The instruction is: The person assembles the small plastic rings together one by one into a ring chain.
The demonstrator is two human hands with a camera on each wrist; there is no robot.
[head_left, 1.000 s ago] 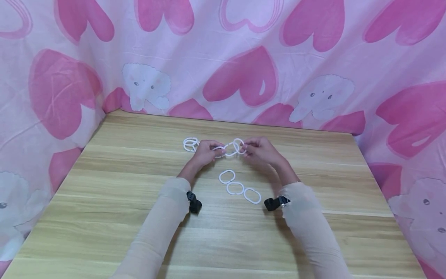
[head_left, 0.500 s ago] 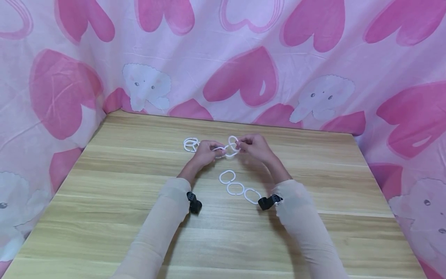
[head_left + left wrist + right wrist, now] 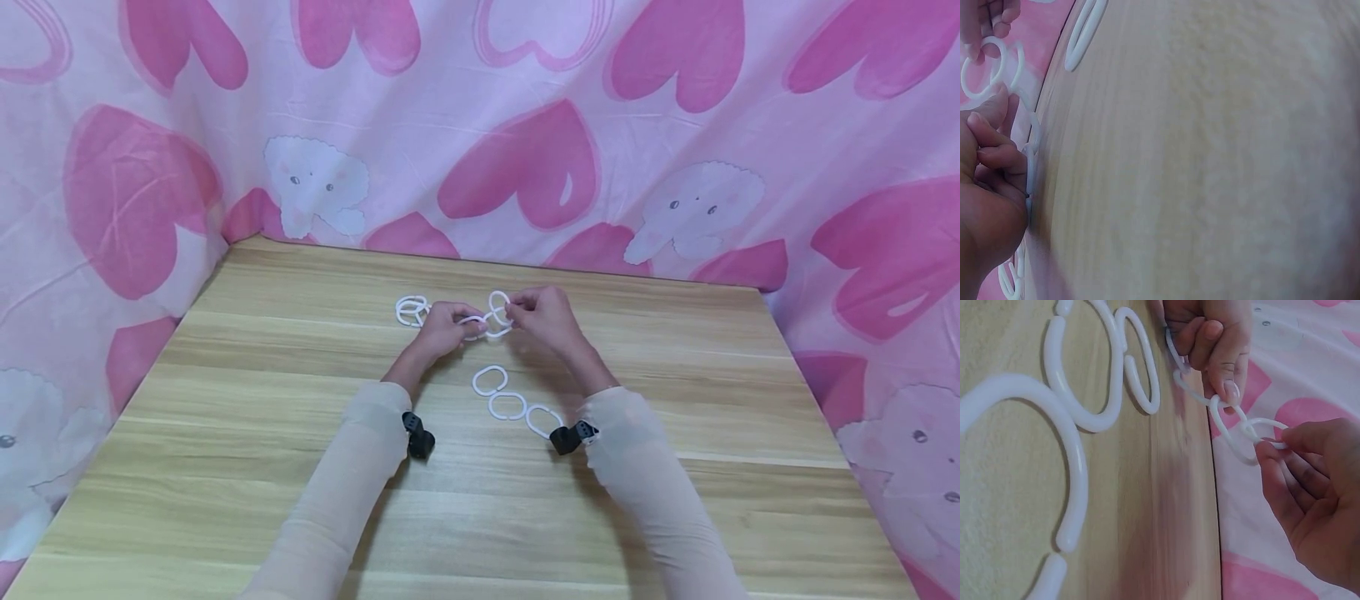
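Observation:
My left hand [image 3: 442, 327] pinches a white plastic oval link [image 3: 471, 318] between thumb and forefinger over the far middle of the table. From it runs another white link [image 3: 1225, 439], with its split ends near the left fingertips in the right wrist view. My right hand [image 3: 551, 323] pinches an end link [image 3: 491, 297], which threads through that neighbouring link. More linked rings [image 3: 408, 310] trail out to the left of the left hand, partly hidden behind it. In the left wrist view, the right hand's fingers appear at the top left, beyond the left thumb.
Nearer the body, three separate split links [image 3: 490, 380] lie in a slanting row on the wooden table [image 3: 480, 517]. The right wrist camera [image 3: 572, 437] overlaps the nearest one in the head view. A pink heart-patterned cloth [image 3: 517, 158] hangs behind the table and along its sides.
My right hand has moved left with the end link, bringing it closer to my left hand. The left hand and the three loose links have stayed in place.

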